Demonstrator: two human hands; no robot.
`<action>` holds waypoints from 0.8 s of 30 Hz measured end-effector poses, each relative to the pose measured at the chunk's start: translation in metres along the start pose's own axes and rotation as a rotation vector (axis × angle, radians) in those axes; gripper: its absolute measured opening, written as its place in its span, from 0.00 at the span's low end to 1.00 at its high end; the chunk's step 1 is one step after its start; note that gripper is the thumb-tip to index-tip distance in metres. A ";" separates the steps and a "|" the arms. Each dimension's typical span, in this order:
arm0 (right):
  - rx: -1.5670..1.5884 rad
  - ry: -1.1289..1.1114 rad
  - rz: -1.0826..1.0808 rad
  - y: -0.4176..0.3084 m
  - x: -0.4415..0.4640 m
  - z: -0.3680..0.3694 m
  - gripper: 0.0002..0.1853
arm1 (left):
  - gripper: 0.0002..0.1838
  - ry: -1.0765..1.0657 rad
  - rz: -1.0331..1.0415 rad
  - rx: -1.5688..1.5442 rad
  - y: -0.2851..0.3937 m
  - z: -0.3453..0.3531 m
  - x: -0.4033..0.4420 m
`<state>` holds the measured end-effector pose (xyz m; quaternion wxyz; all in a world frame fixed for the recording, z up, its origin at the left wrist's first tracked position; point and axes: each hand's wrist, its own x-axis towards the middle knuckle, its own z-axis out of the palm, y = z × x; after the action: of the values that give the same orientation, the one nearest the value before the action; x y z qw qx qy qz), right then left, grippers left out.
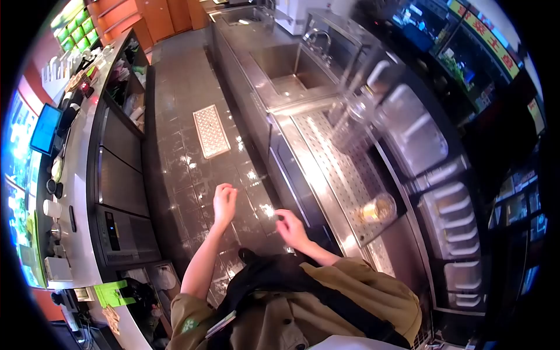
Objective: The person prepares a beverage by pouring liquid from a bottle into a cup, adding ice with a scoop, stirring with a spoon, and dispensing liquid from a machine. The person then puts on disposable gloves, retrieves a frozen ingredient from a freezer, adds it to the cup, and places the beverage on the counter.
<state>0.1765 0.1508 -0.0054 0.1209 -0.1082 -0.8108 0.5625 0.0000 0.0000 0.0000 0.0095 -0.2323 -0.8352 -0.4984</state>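
Observation:
My left hand (224, 204) is raised over the tiled floor, its fingers curled inward; whether it holds anything small cannot be made out. To the right, my right hand (291, 229) is beside the edge of the steel counter (326, 181), thumb and fingers partly apart, with nothing visible between them. The two hands do not touch each other. Nearest to the right hand on the counter stands a clear container (378, 209) with something yellowish in it, on the perforated drain tray (332, 149).
A steel sink (294, 73) with a faucet (317, 38) lies ahead on the right. Clear containers (353, 116) stand by it. Lidded bins (449, 216) line the far right. Another counter (79, 169) runs along the left. A metal floor plate (211, 131) lies between.

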 end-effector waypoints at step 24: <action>-0.338 -0.975 -0.057 -0.030 0.632 0.327 0.15 | 0.18 1.205 -0.869 -1.237 -0.388 -0.368 0.262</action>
<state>-0.5277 0.0476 -0.0406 -0.2751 0.1707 -0.8551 0.4050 -0.4671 -0.3619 -0.0710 0.1272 0.4276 -0.2931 -0.8456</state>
